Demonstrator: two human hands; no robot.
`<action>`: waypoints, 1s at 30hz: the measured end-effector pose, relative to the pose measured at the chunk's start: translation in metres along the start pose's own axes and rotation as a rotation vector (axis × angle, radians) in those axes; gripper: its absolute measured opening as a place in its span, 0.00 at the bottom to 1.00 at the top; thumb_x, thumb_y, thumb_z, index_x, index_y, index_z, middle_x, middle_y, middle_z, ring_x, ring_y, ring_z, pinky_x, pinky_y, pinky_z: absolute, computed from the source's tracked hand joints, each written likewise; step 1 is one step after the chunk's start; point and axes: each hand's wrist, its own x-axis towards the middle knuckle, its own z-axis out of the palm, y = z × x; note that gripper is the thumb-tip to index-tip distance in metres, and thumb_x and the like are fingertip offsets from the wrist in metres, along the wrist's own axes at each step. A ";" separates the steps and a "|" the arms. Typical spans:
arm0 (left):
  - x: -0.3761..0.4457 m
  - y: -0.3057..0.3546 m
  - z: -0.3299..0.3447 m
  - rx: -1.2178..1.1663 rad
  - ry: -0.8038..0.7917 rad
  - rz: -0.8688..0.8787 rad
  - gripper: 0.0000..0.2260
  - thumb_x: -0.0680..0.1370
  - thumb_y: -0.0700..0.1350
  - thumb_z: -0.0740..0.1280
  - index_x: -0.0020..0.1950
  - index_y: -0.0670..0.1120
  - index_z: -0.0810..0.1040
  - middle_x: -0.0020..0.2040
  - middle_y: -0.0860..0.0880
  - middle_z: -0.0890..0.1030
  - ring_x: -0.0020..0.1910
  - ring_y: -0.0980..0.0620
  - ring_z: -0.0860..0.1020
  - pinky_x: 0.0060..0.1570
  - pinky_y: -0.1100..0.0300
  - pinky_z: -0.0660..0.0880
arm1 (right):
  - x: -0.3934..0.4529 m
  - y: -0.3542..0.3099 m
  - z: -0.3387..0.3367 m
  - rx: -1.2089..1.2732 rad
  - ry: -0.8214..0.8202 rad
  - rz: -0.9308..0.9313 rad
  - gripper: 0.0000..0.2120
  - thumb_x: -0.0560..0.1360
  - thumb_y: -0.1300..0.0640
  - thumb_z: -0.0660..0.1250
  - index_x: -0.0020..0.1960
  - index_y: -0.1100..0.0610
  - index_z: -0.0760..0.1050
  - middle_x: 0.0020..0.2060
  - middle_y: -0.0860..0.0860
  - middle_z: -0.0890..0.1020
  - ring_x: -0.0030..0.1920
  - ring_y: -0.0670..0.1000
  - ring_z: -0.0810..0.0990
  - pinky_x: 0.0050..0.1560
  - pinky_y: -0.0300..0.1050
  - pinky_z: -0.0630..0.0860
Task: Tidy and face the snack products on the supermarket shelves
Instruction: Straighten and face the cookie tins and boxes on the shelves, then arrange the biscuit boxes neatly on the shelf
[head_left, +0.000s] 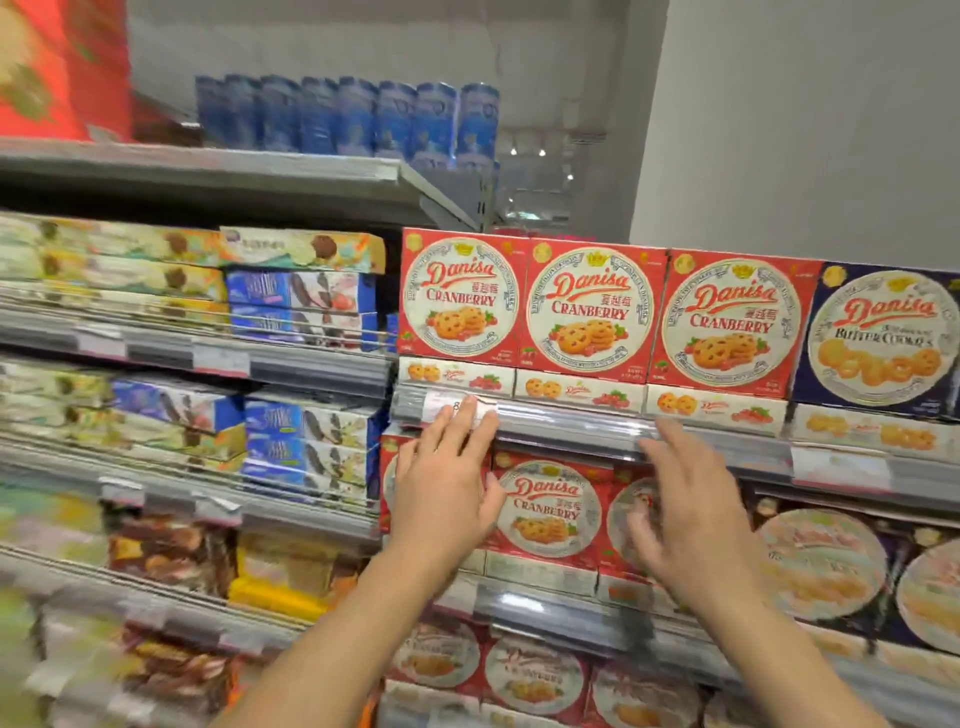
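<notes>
Both forearms raised; left hand (447, 483) open, right hand (691, 514) open, blurred, before cranberry boxes (545, 512). Likely risk: hasty push tipping upright boxes or dislodging price tag (460, 407).

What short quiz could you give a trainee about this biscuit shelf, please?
1. True or false: three red Danisa Cranberry boxes stand side by side, facing front.
2. Which box stands right of them? A) a blue Danisa Butter Cookies box B) a green tea tin
3. Fill in: the left hand has its fingertips on the ____ strip of the shelf edge.

Key: 1 true. 2 A. 3 price. The right hand is blurred, fingers spread, with no grip on anything.
</notes>
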 end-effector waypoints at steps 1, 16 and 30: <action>0.000 -0.001 -0.004 -0.012 -0.023 0.006 0.30 0.76 0.57 0.56 0.79 0.57 0.63 0.82 0.53 0.61 0.79 0.47 0.61 0.70 0.41 0.67 | 0.004 -0.019 0.010 0.010 -0.035 -0.065 0.32 0.70 0.58 0.75 0.72 0.62 0.71 0.73 0.62 0.71 0.73 0.63 0.70 0.71 0.66 0.69; -0.009 -0.165 -0.031 -0.048 0.196 0.306 0.24 0.77 0.49 0.62 0.74 0.53 0.74 0.79 0.49 0.67 0.80 0.46 0.61 0.74 0.43 0.63 | 0.020 -0.131 0.102 -0.176 0.071 0.249 0.35 0.71 0.44 0.60 0.73 0.63 0.70 0.71 0.65 0.69 0.75 0.70 0.63 0.74 0.72 0.58; 0.047 -0.394 0.006 -0.044 0.257 0.005 0.34 0.73 0.47 0.62 0.80 0.47 0.64 0.83 0.42 0.55 0.82 0.40 0.54 0.76 0.34 0.56 | 0.049 -0.235 0.129 -0.121 0.222 0.344 0.34 0.71 0.47 0.60 0.72 0.67 0.70 0.75 0.67 0.65 0.74 0.68 0.65 0.74 0.63 0.62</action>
